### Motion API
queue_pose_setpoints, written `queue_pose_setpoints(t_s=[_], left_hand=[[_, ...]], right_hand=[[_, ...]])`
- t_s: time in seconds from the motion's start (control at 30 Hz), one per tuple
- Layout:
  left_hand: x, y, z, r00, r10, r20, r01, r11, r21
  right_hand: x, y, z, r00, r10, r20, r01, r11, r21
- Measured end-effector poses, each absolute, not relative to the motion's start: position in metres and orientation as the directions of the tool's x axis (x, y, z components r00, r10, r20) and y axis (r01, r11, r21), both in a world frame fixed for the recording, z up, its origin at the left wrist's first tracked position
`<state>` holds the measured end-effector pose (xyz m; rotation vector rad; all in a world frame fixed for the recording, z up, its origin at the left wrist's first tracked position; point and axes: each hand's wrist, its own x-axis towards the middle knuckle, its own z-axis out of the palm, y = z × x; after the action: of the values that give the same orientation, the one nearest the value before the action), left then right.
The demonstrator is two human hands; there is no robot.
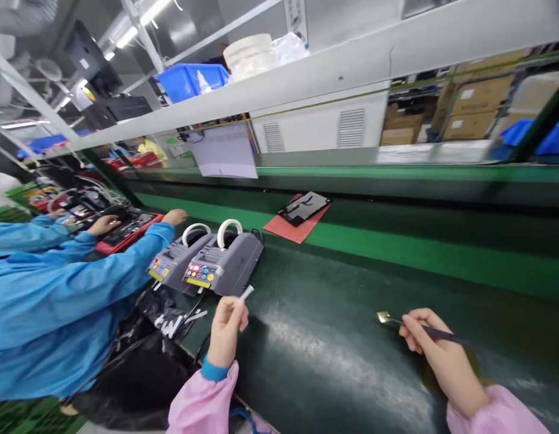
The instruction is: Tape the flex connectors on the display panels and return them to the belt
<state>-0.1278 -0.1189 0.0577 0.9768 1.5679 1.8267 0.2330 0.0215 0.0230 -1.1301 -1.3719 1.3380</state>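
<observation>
My left hand (226, 328), in a pink sleeve with a blue cuff, pinches a short white strip (246, 293) just in front of the grey tape dispensers. Over the dark green bench (324, 313), my right hand (435, 345) is closed around dark tweezers (442, 334). A small gold-coloured piece (383, 316) is at the tips of the tweezers. The nearer dispenser (234, 256) carries a white tape roll and coloured buttons; a second dispenser (173, 259) stands to its left.
A black panel with grey parts (305, 207) lies on a red sheet (297, 232) toward the back. At left, a co-worker in blue sleeves (94, 274) reaches near a red tray (126, 232). A black bag (139, 374) with white strips hangs by the bench edge. A shelf (306, 69) crosses above.
</observation>
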Motion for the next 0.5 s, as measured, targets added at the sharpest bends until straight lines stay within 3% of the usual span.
queue_pose_setpoints(t_s=[0.2,0.27,0.33,0.4,0.43,0.5], left_hand=[[-0.064,-0.082,0.039,-0.129,0.985,0.113,0.217,-0.083,0.973],[-0.044,-0.061,0.036,0.014,0.994,0.109,0.262,-0.109,0.959],[-0.031,-0.043,0.035,0.137,0.983,0.121,0.289,-0.156,0.944],[-0.027,-0.026,0.034,0.25,0.958,0.144,0.326,-0.223,0.919],[-0.026,-0.017,0.033,0.309,0.937,0.161,0.384,-0.278,0.88],[-0.025,-0.002,0.03,0.368,0.914,0.172,0.436,-0.333,0.836]], right_hand=[[0.233,0.027,0.019,-0.185,0.978,0.092,-0.096,0.075,-0.993],[0.245,0.039,0.025,-0.277,0.946,0.168,-0.039,0.163,-0.986],[0.268,0.059,0.035,-0.375,0.895,0.24,0.189,0.328,-0.926],[0.3,0.086,0.047,-0.362,0.897,0.252,0.563,0.426,-0.708],[0.319,0.1,0.052,-0.291,0.928,0.23,0.754,0.371,-0.542],[0.36,0.128,0.058,-0.137,0.97,0.2,0.895,0.207,-0.394]])
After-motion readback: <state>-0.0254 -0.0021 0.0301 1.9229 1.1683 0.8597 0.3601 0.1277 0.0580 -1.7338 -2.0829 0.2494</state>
